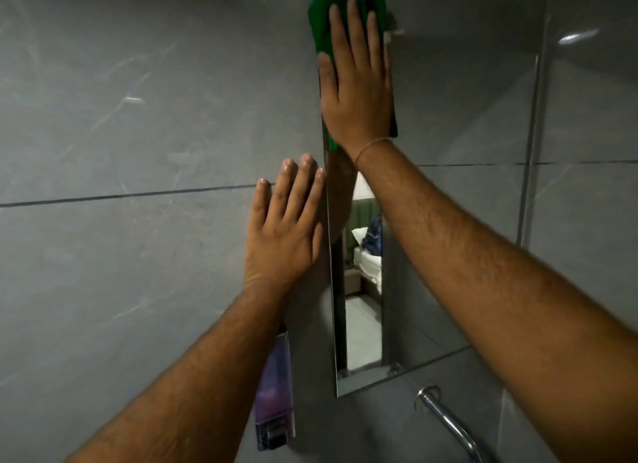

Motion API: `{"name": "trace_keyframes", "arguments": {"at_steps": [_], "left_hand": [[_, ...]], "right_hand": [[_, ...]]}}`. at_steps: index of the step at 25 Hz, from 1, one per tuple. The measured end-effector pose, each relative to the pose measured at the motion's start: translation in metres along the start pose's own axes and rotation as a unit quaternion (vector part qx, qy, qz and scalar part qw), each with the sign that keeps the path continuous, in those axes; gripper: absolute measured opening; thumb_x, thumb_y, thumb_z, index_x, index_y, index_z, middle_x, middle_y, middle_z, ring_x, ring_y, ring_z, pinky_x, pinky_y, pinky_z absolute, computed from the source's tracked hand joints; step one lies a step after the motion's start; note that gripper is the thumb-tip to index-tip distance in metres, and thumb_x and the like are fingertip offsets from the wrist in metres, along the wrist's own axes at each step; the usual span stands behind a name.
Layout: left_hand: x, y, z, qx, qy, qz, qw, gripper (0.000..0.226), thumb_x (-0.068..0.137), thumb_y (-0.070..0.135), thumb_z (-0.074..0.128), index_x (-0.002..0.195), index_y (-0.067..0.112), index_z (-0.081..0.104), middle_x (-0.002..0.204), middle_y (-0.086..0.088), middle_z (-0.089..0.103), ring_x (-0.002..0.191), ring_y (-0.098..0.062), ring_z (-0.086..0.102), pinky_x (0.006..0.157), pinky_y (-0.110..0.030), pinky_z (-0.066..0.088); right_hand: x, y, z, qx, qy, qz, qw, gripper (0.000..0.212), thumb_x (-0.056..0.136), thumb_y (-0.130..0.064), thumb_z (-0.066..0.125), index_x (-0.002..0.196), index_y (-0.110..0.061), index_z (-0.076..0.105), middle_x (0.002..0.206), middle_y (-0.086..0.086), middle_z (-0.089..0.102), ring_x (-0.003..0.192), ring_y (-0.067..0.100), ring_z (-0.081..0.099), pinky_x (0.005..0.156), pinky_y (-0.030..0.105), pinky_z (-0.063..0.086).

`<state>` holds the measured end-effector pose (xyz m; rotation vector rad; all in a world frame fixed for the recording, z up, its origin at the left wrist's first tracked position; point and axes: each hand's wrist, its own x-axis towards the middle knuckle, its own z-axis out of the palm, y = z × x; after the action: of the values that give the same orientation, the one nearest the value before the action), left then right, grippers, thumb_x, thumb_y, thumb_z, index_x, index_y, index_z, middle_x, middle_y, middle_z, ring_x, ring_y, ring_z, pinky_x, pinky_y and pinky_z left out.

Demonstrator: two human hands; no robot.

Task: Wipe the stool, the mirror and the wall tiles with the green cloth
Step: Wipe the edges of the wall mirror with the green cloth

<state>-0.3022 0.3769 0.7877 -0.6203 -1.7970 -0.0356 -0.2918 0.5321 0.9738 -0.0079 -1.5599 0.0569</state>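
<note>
Green cloth [340,17] sits high on the mirror [362,324], near the mirror's upper left edge and running out of the top of the view. Right hand [355,83] lies flat over it, palm down, fingers straight and close together, pointing up; not gripping, just pressing the cloth against the glass. Cloth shows above the fingertips and along both sides of the palm. Right forearm reaches up from the lower right at a long diagonal, nearly fully extended. A thin band circles the wrist.

Left hand [286,228] is lower and to the left, holding nothing, palm flat on the grey wall tiles [121,117], fingers slightly spread and angled up to the right. Fingertips come just beside the mirror's left edge. Left forearm rises from the bottom left.

Mirror is a narrow vertical panel seen at a steep angle; it reflects a room with white bedding. Below the left wrist, a purple dispenser [274,390] is fixed to the tiles. A chrome spout [445,417] projects from the wall beneath the mirror's lower corner.
</note>
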Motion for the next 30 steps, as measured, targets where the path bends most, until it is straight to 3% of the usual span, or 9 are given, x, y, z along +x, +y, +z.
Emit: {"name": "trace_keyframes", "arguments": {"at_steps": [5, 12, 16, 19, 24, 30], "left_hand": [[0.0, 0.001, -0.002, -0.001, -0.002, -0.006, 1.0, 0.082, 0.11, 0.044, 0.04, 0.178, 0.021, 0.002, 0.186, -0.009, -0.003, 0.172, -0.032, -0.003, 0.139, -0.057, 0.005], [-0.001, 0.001, 0.0, 0.004, -0.003, -0.006, 1.0, 0.08, 0.11, 0.047, 0.032, 0.178, 0.021, -0.001, 0.186, -0.011, -0.006, 0.172, -0.033, -0.005, 0.138, -0.06, 0.006], [0.0, 0.003, 0.0, 0.008, -0.004, -0.01, 1.0, 0.079, 0.109, 0.047, 0.03, 0.178, 0.021, 0.0, 0.186, -0.011, -0.003, 0.172, -0.034, -0.004, 0.138, -0.061, 0.007], [-0.001, 0.004, -0.001, 0.009, -0.011, -0.01, 1.0, 0.08, 0.109, 0.046, 0.031, 0.178, 0.022, -0.001, 0.186, -0.01, -0.004, 0.172, -0.033, -0.004, 0.138, -0.061, 0.007], [0.0, 0.004, -0.001, 0.002, -0.002, -0.011, 1.0, 0.081, 0.109, 0.045, 0.035, 0.178, 0.022, 0.0, 0.186, -0.011, -0.004, 0.172, -0.033, -0.005, 0.137, -0.062, 0.007], [-0.001, 0.003, 0.0, -0.004, 0.009, -0.007, 1.0, 0.081, 0.108, 0.045, 0.037, 0.178, 0.021, 0.004, 0.186, -0.01, -0.001, 0.172, -0.033, -0.004, 0.138, -0.061, 0.007]], "right_hand": [[0.012, 0.035, -0.002, 0.017, -0.011, -0.027, 0.999, 0.06, 0.112, -0.045, 0.025, 0.166, -0.018, 0.031, 0.175, 0.012, 0.028, 0.164, 0.034, 0.022, 0.135, 0.046, 0.015], [0.014, 0.188, -0.023, 0.001, -0.031, 0.138, 0.99, 0.059, 0.113, -0.042, 0.022, 0.168, -0.021, 0.021, 0.179, 0.008, 0.019, 0.166, 0.03, 0.014, 0.137, 0.044, 0.012], [0.041, 0.276, -0.037, -0.025, -0.064, 0.25, 0.966, 0.065, 0.11, -0.044, 0.016, 0.17, -0.017, 0.013, 0.18, 0.01, 0.01, 0.167, 0.029, 0.009, 0.137, 0.047, 0.008], [0.032, 0.303, -0.039, -0.014, -0.075, 0.268, 0.96, 0.067, 0.11, -0.045, 0.016, 0.17, -0.016, 0.011, 0.18, 0.009, 0.008, 0.167, 0.028, 0.008, 0.137, 0.045, 0.006], [-0.062, 0.315, -0.038, 0.006, -0.062, 0.263, 0.963, 0.064, 0.112, -0.046, 0.02, 0.17, -0.018, 0.012, 0.18, 0.007, 0.011, 0.167, 0.025, 0.012, 0.137, 0.043, 0.011], [-0.268, 0.319, -0.043, 0.021, -0.084, 0.335, 0.938, 0.063, 0.112, -0.043, 0.024, 0.169, -0.018, 0.014, 0.179, 0.008, 0.015, 0.165, 0.029, 0.02, 0.135, 0.051, 0.02]]}}
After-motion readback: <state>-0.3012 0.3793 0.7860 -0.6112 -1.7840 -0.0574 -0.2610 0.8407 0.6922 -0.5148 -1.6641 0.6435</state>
